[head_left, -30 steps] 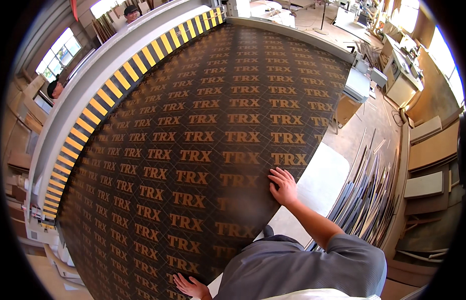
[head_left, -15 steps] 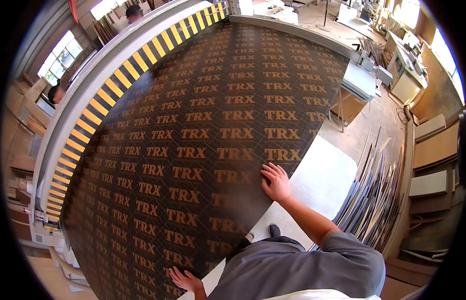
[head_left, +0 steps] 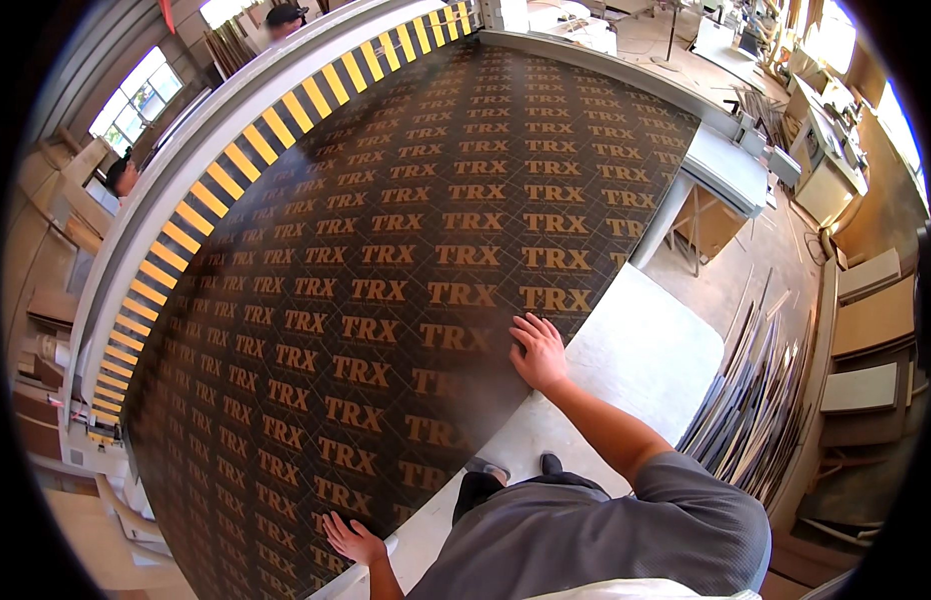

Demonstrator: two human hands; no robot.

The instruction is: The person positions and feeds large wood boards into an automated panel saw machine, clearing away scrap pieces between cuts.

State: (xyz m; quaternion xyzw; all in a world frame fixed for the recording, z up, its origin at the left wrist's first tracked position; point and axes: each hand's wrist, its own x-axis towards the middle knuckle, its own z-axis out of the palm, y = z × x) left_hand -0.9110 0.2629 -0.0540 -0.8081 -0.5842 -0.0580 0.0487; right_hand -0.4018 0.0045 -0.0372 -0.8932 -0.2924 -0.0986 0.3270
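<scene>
A large dark brown sheet panel (head_left: 386, 270) with rows of gold printing lies flat before me, up to a striped machine beam. My right hand (head_left: 538, 352) rests palm down on the panel near its right edge, fingers spread over the surface. Nearer to me at the lower left, my left hand (head_left: 354, 540) lies on the panel's near edge, its fingers also apart. Neither hand grips anything. Along the panel's near side shows the pale machine table (head_left: 646, 350).
The grey beam with yellow and black stripes (head_left: 226, 182) curves along the panel's far left side. A metal fence (head_left: 606, 68) borders its far edge. Long thin offcut strips (head_left: 756, 420) lie on the floor at right. Two people (head_left: 284, 20) are partly visible beyond the beam.
The panel and both my hands have shifted slightly away and to the left, with more pale table showing at the near edge. The view has also moved a little.
</scene>
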